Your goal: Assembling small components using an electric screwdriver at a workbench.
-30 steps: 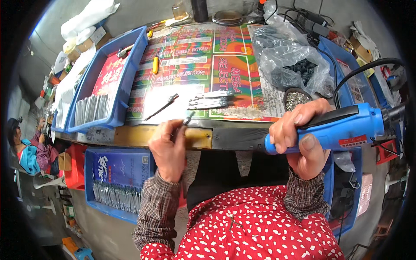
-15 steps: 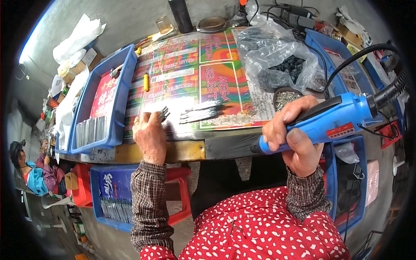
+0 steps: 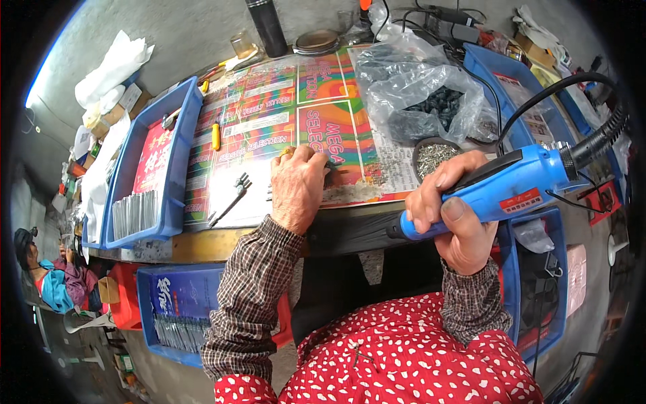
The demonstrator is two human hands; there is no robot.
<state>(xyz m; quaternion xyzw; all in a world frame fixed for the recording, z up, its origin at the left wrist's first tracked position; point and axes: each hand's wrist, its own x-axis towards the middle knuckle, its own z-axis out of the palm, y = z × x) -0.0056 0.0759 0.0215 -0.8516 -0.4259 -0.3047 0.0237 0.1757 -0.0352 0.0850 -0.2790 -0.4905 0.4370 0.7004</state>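
While the left hand (image 3: 298,185) is palm-down over the slender grey pieces (image 3: 330,165) on the surface (image 3: 202,245), its fingers curl under and out of sight; whether they have closed on a piece cannot be told. The right hand (image 3: 452,205) is wrapped firmly around the blue electric screwdriver (image 3: 515,180), with the black nose directed toward the left hand's side and the cable (image 3: 595,145) leaving the rear, to the right of the grip.

For clean handling at the left hand, pinch a single piece between thumb and forefinger, near its middle, and slide it clear of its neighbours before lifting. Avoid sweeping the palm leftward: the dark slender pieces (image 3: 236,195) lie near that hand, on its left, and could be scattered.

Hold the screwdriver's nose clear of the left fingers, and leave its switch alone until a piece is steadied. Maintain slack in the cable so that it does not drag across the bowl of screws (image 3: 434,159), just beyond the right hand, or the clear plastic bag (image 3: 393,101) farther out. The yellow-handled tool (image 3: 216,137), beyond and left of the left hand, should need no moving.
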